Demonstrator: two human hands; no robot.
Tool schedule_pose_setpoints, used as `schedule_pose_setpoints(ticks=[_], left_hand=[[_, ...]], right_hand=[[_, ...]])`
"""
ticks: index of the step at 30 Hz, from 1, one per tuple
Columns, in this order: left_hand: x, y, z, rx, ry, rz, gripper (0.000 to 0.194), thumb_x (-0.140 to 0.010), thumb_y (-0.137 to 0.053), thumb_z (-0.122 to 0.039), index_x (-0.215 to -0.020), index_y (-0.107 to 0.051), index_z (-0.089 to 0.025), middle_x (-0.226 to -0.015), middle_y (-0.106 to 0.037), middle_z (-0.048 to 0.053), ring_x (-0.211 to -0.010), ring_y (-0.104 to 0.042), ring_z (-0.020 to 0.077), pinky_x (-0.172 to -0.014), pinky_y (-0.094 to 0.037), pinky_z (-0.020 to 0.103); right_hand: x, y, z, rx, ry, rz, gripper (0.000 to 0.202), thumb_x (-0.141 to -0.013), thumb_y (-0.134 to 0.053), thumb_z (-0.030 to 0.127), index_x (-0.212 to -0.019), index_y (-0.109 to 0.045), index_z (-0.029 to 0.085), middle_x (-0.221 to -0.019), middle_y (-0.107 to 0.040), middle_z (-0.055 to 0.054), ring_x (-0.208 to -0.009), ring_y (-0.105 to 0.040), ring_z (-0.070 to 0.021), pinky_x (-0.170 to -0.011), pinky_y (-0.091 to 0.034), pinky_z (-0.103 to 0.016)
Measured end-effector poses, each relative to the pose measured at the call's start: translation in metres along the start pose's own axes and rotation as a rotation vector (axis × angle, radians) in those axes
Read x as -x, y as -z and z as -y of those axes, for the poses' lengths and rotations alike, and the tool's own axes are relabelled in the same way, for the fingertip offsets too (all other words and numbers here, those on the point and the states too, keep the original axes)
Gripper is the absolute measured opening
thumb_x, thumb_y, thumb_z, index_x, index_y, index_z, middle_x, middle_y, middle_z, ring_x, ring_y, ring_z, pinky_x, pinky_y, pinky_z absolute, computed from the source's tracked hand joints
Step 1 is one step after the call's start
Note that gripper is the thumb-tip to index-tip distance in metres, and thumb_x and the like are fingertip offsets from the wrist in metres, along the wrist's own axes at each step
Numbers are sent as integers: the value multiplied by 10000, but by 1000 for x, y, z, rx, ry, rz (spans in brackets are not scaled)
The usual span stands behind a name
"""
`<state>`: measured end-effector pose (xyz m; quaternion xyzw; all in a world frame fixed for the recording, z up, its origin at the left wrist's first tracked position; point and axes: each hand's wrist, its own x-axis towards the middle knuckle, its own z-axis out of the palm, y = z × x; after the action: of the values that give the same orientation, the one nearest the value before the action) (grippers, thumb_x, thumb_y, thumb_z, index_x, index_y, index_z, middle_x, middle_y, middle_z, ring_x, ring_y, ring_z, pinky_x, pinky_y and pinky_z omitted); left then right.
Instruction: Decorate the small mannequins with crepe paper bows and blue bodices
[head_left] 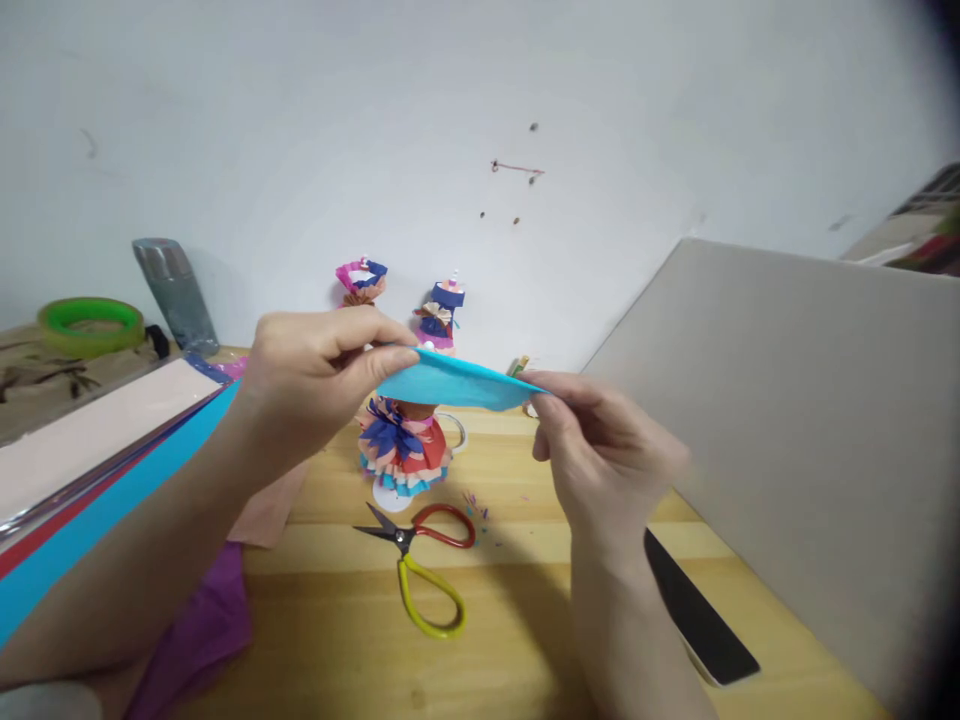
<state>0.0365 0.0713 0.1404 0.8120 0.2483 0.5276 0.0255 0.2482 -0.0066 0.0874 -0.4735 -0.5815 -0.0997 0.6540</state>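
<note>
The wooden surface (330, 620) carries scissors (405, 538) with blades apart, below and between the hands. Beyond them stands a paper-frilled figure (405, 440). Purple paper (206, 620) lies under the left hand's (330, 365) forearm; a dark flat object (697, 610) lies beside the right hand's (600, 450) forearm.

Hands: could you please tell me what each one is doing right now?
Left hand: closed, pinching the blue paper.
Right hand: closed, pinching the paper's other end.
</note>
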Motion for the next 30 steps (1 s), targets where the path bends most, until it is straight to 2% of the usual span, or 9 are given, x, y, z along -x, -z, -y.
schedule_pose_setpoints(ticks=[3, 6, 10, 12, 15, 19, 25, 30], left_hand=[[-4, 0, 3, 59, 1, 25, 131, -814, -640, -182, -737, -745, -198, -560, -676, -56, -445, -540, 60, -432, -387, 159], [-5, 1, 8, 181, 60, 95, 133, -819, -629, -157, -757, -738, -198, -440, -593, -82, -346, -483, 47, -368, -365, 149], [-10, 9, 19, 321, 58, 195, 128, -809, -629, -131, -778, -740, -188, -564, -694, -39, -490, -650, 84, -479, -504, 142], [-13, 13, 25, 337, 27, 215, 149, -811, -612, -117, -787, -743, -186, -613, -720, -23, -559, -687, 97, -530, -536, 142], [-16, 17, 31, 288, -33, 239, 186, -816, -569, -100, -784, -731, -185, -635, -725, -20, -592, -696, 101, -560, -545, 142], [-14, 21, 37, 206, -87, 273, 182, -827, -538, -121, -777, -702, -180, -685, -737, -14, -649, -710, 107, -605, -549, 143], [-6, 21, 48, 154, -66, 308, 151, -840, -543, -158, -786, -682, -184, -606, -703, -51, -526, -656, 73, -503, -478, 119], [2, 12, 60, 67, -72, 309, 180, -881, -518, -188, -813, -685, -194, -688, -717, -37, -605, -669, 84, -563, -480, 143]], right_hand=[[2, 0, 6, -105, -101, -14, 78, -864, -670, 178, -905, -731, 203, -811, -736, -13, -440, -574, -67, -390, -445, -215], [4, 0, 12, -152, -107, 0, 75, -856, -679, 151, -878, -722, 208, -703, -710, 16, -503, -647, -93, -438, -501, -202], [8, 0, 16, -144, -35, 100, 158, -838, -675, 83, -914, -709, 217, -724, -721, 20, -591, -702, -122, -534, -578, -223], [11, 0, 16, -129, 0, 164, 202, -836, -661, 56, -939, -701, 226, -760, -731, 17, -645, -721, -140, -580, -601, -246], [14, -1, 15, -73, 48, 215, 234, -847, -634, 44, -968, -687, 237, -808, -734, 12, -675, -723, -143, -608, -601, -260], [17, -3, 18, 68, 162, 276, 204, -861, -614, 51, -959, -660, 224, -776, -726, 18, -638, -687, -109, -581, -550, -220], [16, -8, 21, 185, 244, 319, 120, -898, -570, 98, -918, -617, 206, -738, -709, 22, -616, -649, -88, -595, -505, -188], [15, -12, 17, 316, 345, 328, 107, -926, -513, 119, -901, -575, 202, -681, -671, 20, -535, -589, -91, -556, -457, -201]])
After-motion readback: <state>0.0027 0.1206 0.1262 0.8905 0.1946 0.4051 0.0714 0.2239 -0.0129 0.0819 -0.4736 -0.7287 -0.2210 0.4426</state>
